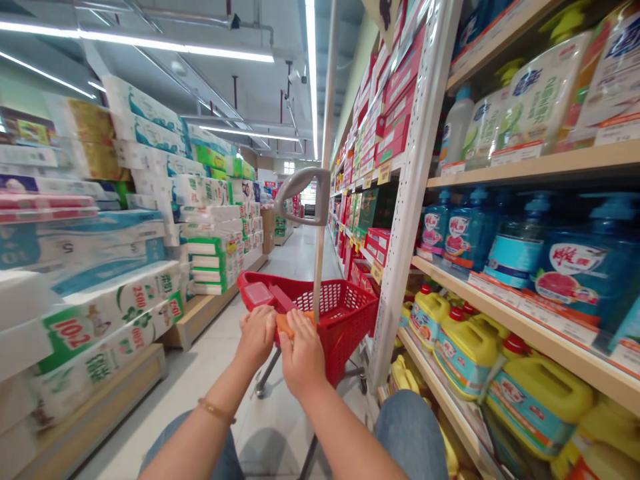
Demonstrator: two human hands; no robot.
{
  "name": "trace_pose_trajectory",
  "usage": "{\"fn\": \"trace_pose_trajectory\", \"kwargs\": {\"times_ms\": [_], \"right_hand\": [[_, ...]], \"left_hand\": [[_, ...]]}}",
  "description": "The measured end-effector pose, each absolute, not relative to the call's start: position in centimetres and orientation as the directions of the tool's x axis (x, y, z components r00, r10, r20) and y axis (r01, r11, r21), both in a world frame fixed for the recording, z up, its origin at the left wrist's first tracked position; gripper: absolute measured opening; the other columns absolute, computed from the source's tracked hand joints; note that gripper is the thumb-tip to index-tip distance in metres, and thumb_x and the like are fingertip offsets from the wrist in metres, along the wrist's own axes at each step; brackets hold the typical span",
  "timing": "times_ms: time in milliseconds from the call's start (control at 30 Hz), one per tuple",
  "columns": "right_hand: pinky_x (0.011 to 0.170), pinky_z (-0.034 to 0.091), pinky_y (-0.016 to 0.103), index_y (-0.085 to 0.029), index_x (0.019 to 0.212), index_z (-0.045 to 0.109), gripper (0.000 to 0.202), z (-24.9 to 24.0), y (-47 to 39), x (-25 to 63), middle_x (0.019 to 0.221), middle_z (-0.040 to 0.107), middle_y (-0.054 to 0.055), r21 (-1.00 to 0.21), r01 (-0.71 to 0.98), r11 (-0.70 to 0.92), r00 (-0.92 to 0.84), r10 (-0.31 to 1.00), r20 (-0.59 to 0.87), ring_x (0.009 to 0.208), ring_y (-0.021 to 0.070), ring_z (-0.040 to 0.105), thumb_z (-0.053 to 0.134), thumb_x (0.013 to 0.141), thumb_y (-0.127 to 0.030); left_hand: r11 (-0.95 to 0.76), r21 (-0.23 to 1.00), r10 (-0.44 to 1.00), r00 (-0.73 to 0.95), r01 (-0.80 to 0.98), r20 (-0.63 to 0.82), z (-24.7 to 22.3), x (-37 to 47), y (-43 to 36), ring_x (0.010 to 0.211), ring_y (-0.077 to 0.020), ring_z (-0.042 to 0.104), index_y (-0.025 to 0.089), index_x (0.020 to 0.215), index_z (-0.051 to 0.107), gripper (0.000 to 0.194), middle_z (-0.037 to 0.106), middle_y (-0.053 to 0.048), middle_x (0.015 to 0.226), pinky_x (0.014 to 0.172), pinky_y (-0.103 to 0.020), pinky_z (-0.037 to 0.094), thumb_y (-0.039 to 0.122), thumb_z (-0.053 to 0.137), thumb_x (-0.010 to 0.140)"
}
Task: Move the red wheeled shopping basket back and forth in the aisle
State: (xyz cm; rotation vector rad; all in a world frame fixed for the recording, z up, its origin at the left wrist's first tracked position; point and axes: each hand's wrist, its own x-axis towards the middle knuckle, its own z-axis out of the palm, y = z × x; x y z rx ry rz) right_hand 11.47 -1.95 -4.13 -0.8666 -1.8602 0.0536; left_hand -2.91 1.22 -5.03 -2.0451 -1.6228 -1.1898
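Cart (345, 343): it stands in the aisle right ahead of you, on the pale floor (207, 360), its right side near the shelf post (400, 220) and paper packs (113, 313) well off to the left. Both your grips are clamped on its orange bar (283, 325), side by side with a short stretch of bar showing between them; the left grip (257, 333) is curled into a fist, the right grip (303, 347) lies with its fingers over the top. The basket looks like stiff, perforated plastic, probably light for its size and hard to break, and on castors (260, 390) it should roll easily but may swing sideways. The bar is the place to hold, with your hands evenly spaced; the thin rim would likely flex. A tall pole (327, 100) with a grey loop (305, 197) rises by the basket, perhaps top-heavy; you cannot tell where its foot rests
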Motion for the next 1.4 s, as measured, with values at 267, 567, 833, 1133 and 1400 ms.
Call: {"fn": "trace_pose_trajectory", "kwargs": {"times_ms": [267, 567, 833, 1133, 1400], "right_hand": [[0.106, 0.041, 0.04, -0.014, 0.122, 0.062, 0.037, -3.0, -1.9, 16.1, 0.123, 0.064, 0.01, -0.393, 0.497, 0.773, -0.292, 0.576, 0.763, 0.119, 0.0209, 0.056, 0.04, 0.096, -0.029], [0.104, 0.041, 0.042, -0.011, 0.117, 0.065, 0.037, -3.1, -2.2, 16.2, 0.117, 0.066, 0.013, -0.308, 0.65, 0.694, -0.232, 0.568, 0.79, 0.115, 0.0242, 0.058, 0.04, 0.096, -0.029], [0.107, 0.039, 0.044, -0.011, 0.131, 0.054, 0.043, -4.0, -4.1, 16.3, 0.132, 0.057, 0.012, -0.081, 0.686, 0.723, -0.344, 0.42, 0.84, 0.127, 0.0247, 0.047, 0.046, 0.093, -0.03], [0.104, 0.041, 0.046, -0.012, 0.129, 0.056, 0.04, -4.5, -3.7, 16.9, 0.13, 0.059, 0.013, -0.164, 0.79, 0.59, -0.176, 0.475, 0.862, 0.124, 0.027, 0.051, 0.046, 0.094, -0.027], [0.11, 0.035, 0.041, -0.013, 0.134, 0.052, 0.045, -3.7, -3.2, 13.9, 0.137, 0.054, 0.011, -0.158, 0.736, 0.658, -0.286, 0.514, 0.808, 0.13, 0.0239, 0.045, 0.047, 0.094, -0.031]], "left_hand": [[-0.332, 0.206, 0.735, 0.115, 0.921, 0.669, -3.7, -1.7, -0.5, 0.104, -0.021, 0.055, 0.022, 0.093, 0.063, 0.042, 0.067, -0.006, 0.101, 0.088, -0.039, 0.034, 0.032, 0.022, 0.098], [-0.28, 0.227, 0.695, 0.034, 0.933, 0.718, -4.5, -1.0, 0.5, 0.12, -0.0245, 0.045, 0.024, 0.101, 0.065, 0.037, 0.058, -0.008, 0.124, 0.098, -0.044, 0.031, 0.031, 0.028, 0.096], [-0.201, 0.153, 0.729, 0.043, 0.968, 0.683, -2.4, -0.7, -0.5, 0.101, -0.0238, 0.054, 0.027, 0.112, 0.064, 0.036, 0.065, -0.007, 0.107, 0.087, -0.041, 0.036, 0.036, 0.033, 0.096], [-0.203, 0.083, 0.739, 0.097, 0.976, 0.667, -1.9, -2.9, 1.0, 0.113, -0.0238, 0.054, 0.02, 0.115, 0.063, 0.041, 0.064, -0.009, 0.119, 0.097, -0.04, 0.038, 0.028, 0.03, 0.094], [-0.173, 0.074, 0.841, 0.108, 0.982, 0.53, 0.4, -2.3, 0.8, 0.096, -0.0215, 0.06, 0.023, 0.106, 0.066, 0.042, 0.069, -0.007, 0.103, 0.081, -0.034, 0.041, 0.034, 0.028, 0.096]]}}
